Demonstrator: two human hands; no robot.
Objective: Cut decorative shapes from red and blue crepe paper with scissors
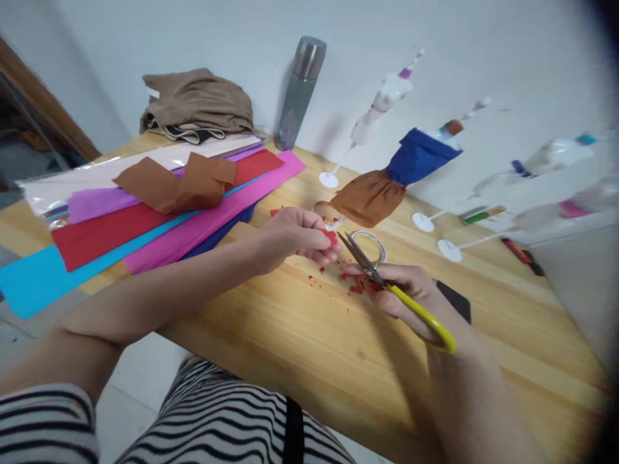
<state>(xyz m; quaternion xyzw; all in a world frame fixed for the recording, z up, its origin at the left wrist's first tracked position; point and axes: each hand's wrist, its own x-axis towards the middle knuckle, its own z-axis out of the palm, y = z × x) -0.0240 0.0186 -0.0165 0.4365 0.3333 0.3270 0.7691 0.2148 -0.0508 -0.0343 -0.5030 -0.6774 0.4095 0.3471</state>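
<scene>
My left hand [302,240] pinches a small red paper piece [331,236] between thumb and fingers above the middle of the table. To its right, my right hand [406,290] is closed around a pair of scissors [416,312] with yellow handles. The scissor blades point up and left toward the red piece, a little apart from it. Red scraps [356,283] lie on the wood under and between my hands. Just behind the blades rests a roll of tape [370,245], with another clear ring [329,216] beside it, partly hidden by my left hand.
Coloured crepe sheets [106,235] and folded brown paper [193,187] cover the table's left. Behind stand a folded cloth [198,103] and a flask [300,93]. Several small mannequins [382,106] stand along the back and right, one in a blue and brown dress [423,156]. A dark flat object [454,301] lies by my right wrist.
</scene>
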